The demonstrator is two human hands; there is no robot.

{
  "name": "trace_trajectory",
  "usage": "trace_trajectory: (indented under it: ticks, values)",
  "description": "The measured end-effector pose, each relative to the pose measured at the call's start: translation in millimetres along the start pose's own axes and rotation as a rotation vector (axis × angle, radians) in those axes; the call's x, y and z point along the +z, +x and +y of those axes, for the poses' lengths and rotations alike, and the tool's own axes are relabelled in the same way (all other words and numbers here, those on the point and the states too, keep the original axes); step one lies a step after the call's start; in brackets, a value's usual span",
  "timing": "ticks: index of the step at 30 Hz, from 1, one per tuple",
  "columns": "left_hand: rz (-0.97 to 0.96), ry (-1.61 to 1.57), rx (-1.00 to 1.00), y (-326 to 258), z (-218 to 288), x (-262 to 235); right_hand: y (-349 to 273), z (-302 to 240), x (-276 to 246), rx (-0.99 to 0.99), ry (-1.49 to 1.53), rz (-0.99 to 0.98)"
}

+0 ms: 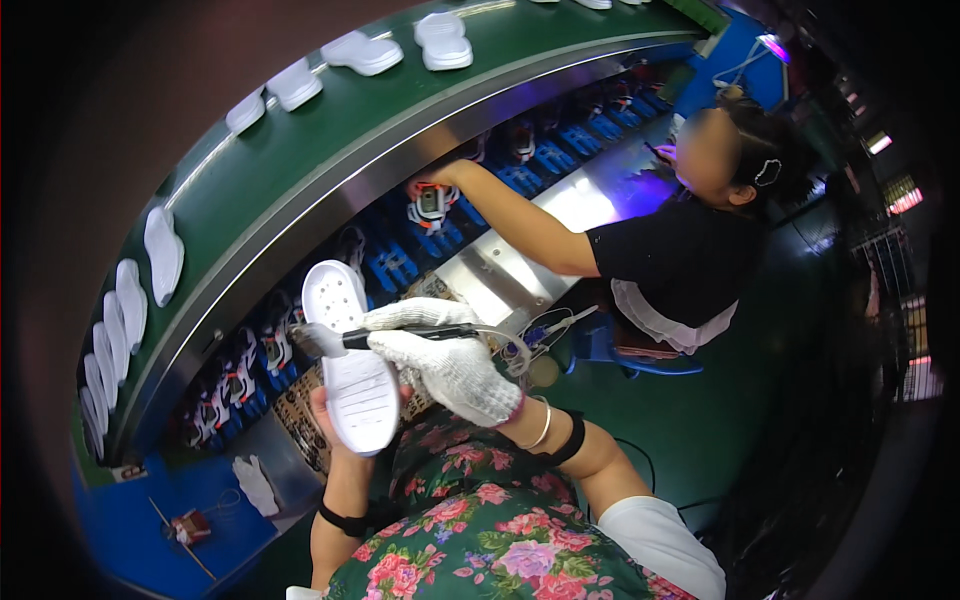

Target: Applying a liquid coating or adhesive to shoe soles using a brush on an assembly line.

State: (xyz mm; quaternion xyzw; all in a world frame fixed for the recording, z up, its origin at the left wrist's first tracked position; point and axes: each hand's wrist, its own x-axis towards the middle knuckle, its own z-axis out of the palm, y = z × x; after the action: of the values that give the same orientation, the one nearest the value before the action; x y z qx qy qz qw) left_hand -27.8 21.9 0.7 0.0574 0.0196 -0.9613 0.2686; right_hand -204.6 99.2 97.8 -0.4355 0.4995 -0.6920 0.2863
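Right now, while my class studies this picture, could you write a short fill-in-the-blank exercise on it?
1. The left hand holds a shoe sole that is ____ in colour.
2. The right hand grips a brush with a ____ handle.
3. The left hand is bare, but the right hand is ____.
4. More soles lie on a curved surface coloured ____.

Missing words: white; black; gloved; green.

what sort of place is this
Likely a shoe factory's assembly line: white soles line a long green belt, blue holders run alongside, and the gloved right hand holds a brush over a held sole.
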Motion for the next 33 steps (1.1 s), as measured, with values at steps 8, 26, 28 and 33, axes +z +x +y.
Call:
trace_trajectory:
  ticks: [8,26,28,33]
  values:
    - [0.035,-0.072,-0.156,0,-29,7,-5,-14,-12,-0.150,-0.291,-0.038]
    - [-0.087,0.035,-0.042,-7,-27,-17,-15,-15,5,-0.288,-0.427,-0.151]
    - [-0.066,0.065,-0.040,-7,-27,-18,-12,-14,1,-0.402,-0.498,-0.112]
    - [-0.133,0.271,0.015,16,-24,-2,-22,-6,8,-0.468,-0.543,-0.221]
